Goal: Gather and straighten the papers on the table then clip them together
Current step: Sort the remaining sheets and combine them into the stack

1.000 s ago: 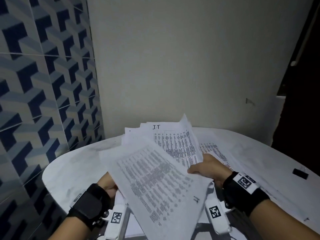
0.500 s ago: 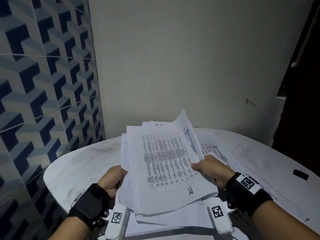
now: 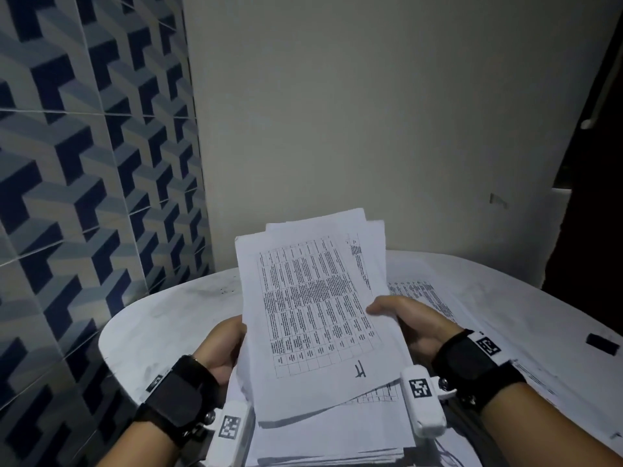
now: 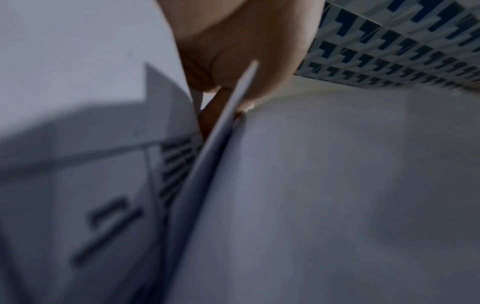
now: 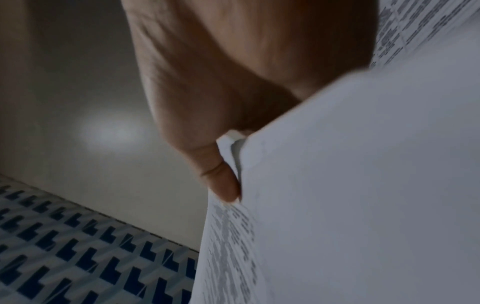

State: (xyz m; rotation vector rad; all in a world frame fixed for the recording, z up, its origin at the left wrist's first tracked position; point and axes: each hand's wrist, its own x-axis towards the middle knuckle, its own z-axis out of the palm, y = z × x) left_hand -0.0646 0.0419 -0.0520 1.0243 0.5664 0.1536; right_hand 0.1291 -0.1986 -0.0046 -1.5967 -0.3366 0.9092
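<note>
Above the white worktop (image 3: pixel 161 325), a stack of papers (image 3: pixel 317 308) was held tilted up, edges uneven, top sheet printed with a table and a handwritten mark near its lower end. More printed sheets (image 3: pixel 424 294) lay flat beneath and to the right. Left hand (image 3: pixel 222 345) gripped the stack's left edge, fingers curled behind it. Right hand (image 3: pixel 411 321) gripped the right edge, thumb on top. A small black clip (image 3: pixel 602 344) lay well apart at right.

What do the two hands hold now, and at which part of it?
Both hold the stack of papers: the left hand grips its left edge, the right hand its right edge, thumb on top.
</note>
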